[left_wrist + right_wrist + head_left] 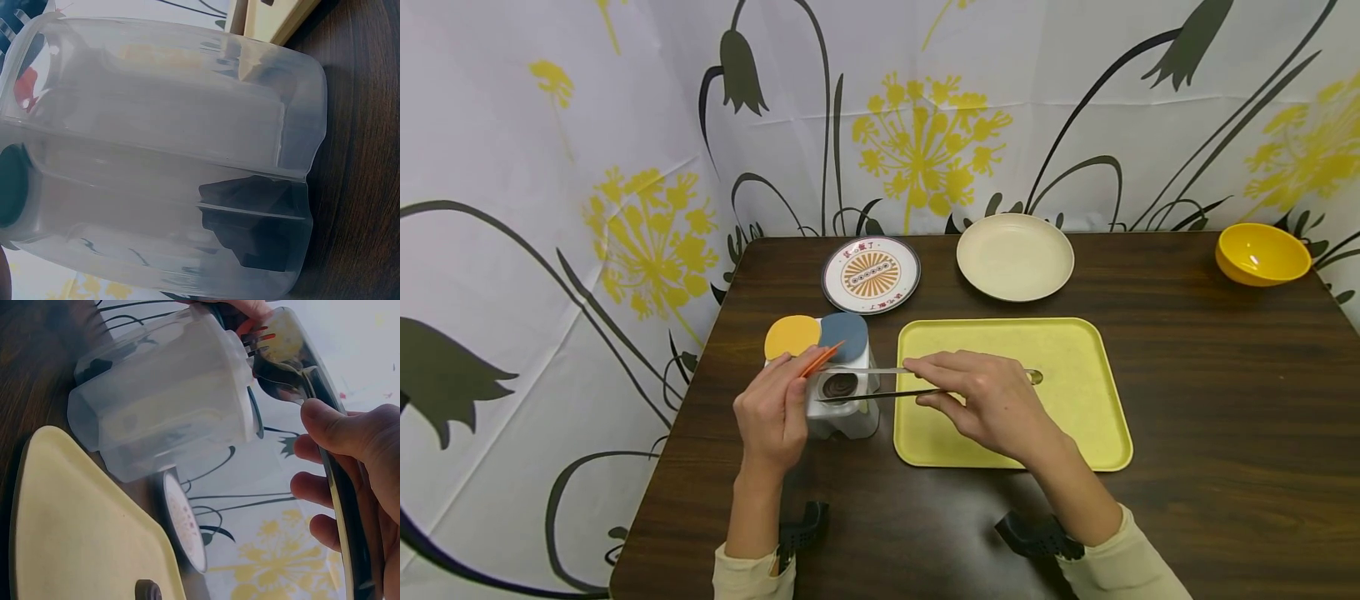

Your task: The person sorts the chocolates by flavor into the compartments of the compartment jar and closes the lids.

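Note:
A translucent canister (853, 425) stands at the left of the table, with a yellow lid (793, 336) and a blue lid (844, 336) at its back. Above its front, my left hand (772, 414) pinches a tilted orange lid (822, 361), seen nearly edge-on. My right hand (988, 400) grips long shiny cutlery over the tray, its far end above the canister. In the right wrist view a spoon (281, 381) and fork tines (256, 340) show by the canister top; whether the broad rounded piece (284, 334) is clear or polished I cannot tell.
Under my right hand lies a yellow tray (1000, 454). Behind stand a patterned plate (871, 275), a cream plate (1015, 257) and, far right, a yellow bowl (1262, 254). A flowered cloth (1060, 133) hangs behind the table. A dark patch (253, 219) shows low in the canister.

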`<state>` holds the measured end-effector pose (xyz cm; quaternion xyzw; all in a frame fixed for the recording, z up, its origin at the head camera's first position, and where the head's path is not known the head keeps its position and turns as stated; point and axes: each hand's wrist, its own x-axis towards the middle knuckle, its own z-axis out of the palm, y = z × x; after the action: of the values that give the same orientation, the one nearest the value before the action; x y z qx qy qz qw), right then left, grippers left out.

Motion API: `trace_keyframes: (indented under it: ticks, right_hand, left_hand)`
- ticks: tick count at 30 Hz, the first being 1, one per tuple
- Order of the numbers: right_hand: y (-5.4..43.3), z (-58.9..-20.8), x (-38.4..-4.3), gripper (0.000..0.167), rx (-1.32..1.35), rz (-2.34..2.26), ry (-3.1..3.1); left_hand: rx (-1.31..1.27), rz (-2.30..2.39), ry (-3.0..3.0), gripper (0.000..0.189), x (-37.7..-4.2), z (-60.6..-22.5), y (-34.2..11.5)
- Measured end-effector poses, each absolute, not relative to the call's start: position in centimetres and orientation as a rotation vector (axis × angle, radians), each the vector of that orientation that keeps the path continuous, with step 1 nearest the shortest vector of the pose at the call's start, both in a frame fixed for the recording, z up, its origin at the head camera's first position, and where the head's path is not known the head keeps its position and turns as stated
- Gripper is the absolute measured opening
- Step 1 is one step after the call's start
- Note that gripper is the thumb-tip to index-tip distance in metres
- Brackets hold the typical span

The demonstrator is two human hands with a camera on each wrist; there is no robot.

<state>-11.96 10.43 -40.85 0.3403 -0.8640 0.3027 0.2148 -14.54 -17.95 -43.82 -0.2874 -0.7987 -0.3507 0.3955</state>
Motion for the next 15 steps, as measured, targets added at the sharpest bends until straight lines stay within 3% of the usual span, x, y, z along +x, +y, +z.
trace_keyframes:
  ticks: [15]
  right_hand:
    - [10.57, -40.6, -11.64, 0.049, 0.943, 0.866, -2.447]
  left_hand:
    - [-0.71, -0.888, -2.043, 0.044, -14.49, -43.85, -18.01]
